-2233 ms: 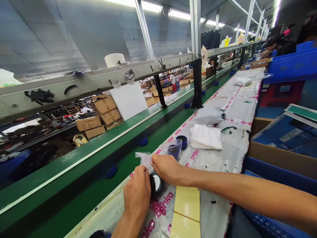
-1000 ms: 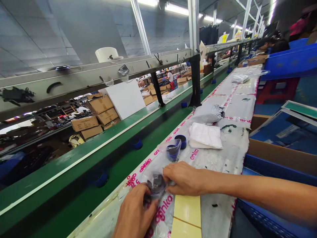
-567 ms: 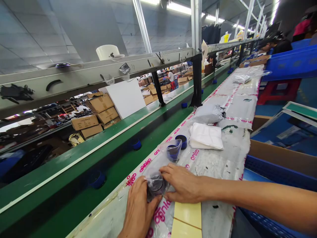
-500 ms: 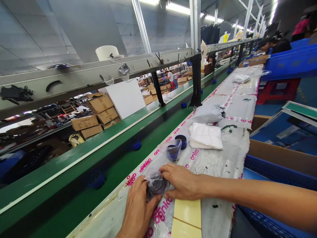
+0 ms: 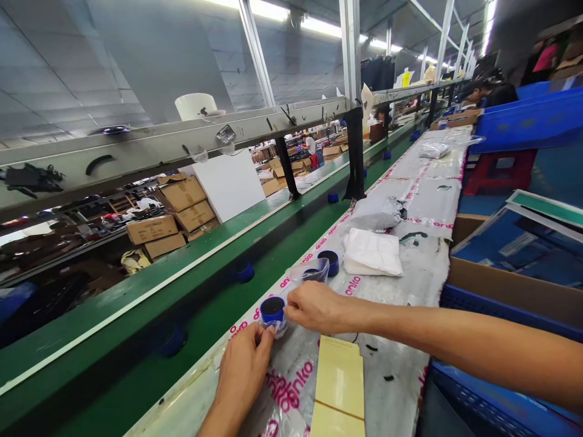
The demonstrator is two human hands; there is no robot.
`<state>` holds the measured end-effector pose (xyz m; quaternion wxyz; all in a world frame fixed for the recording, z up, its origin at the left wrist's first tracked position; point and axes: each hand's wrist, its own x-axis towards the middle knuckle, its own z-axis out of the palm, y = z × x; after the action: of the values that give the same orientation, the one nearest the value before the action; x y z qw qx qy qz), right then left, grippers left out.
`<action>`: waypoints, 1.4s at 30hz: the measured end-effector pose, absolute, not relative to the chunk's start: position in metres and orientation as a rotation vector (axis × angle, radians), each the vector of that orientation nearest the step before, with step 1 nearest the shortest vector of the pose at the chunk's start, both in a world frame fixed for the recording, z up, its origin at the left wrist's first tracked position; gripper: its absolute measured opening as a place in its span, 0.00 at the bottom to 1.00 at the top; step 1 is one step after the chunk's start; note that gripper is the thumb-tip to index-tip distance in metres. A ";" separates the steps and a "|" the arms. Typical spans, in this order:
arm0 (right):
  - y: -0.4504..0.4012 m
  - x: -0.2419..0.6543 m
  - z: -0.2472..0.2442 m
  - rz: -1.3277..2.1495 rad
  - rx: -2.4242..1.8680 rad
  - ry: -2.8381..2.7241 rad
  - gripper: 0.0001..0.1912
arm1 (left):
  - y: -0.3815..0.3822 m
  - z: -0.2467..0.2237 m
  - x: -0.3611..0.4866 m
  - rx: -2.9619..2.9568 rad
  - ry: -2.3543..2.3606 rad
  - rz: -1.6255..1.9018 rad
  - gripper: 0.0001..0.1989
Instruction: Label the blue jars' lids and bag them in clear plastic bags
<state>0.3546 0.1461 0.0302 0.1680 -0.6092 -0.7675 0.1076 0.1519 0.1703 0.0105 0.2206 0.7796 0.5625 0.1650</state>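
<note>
A short blue cylinder with a black top [image 5: 272, 308] stands on the covered bench, its lower part in a crumpled clear plastic bag [image 5: 279, 328]. My left hand [image 5: 243, 367] is closed in a pinch on the bag in front of the cylinder. At its right side my right hand [image 5: 316, 308] has its fingers curled and pinched by the bag's edge. Beyond them, a second blue cylinder [image 5: 311, 272] sits partly inside clear plastic, touching or close to an unwrapped one [image 5: 329, 262]. Yellow sheets [image 5: 339, 382] lie to the right of my left hand.
A green conveyor [image 5: 204, 315] carrying spaced blue cylinders [image 5: 245, 271] runs along the left. Folded white sheets [image 5: 372, 252] and a grey plastic bag [image 5: 378, 212] lie farther up the bench. Blue crates and a carton [image 5: 501, 279] stand at the right; a person [image 5: 496, 91] bends over beyond.
The plastic has gone down from over the cylinder to its base, leaving the black top bare. Both hands and the cylinder have shifted slightly away from me, and the fingers have closed into pinches.
</note>
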 end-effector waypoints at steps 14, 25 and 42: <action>0.157 0.353 -0.003 0.594 -1.554 -1.812 0.12 | 0.178 0.006 0.145 1.803 1.377 0.708 0.21; 0.169 0.347 0.002 0.573 -1.514 -1.777 0.15 | 0.192 0.013 0.148 1.293 1.350 0.607 0.22; 0.172 0.351 0.001 0.464 -1.536 -1.699 0.12 | 0.185 0.009 0.156 1.653 1.420 0.801 0.24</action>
<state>0.3510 0.1717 0.0013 0.3916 -0.6047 -0.6690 0.1828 0.1562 0.1848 0.0093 0.3987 0.6529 0.5609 0.3164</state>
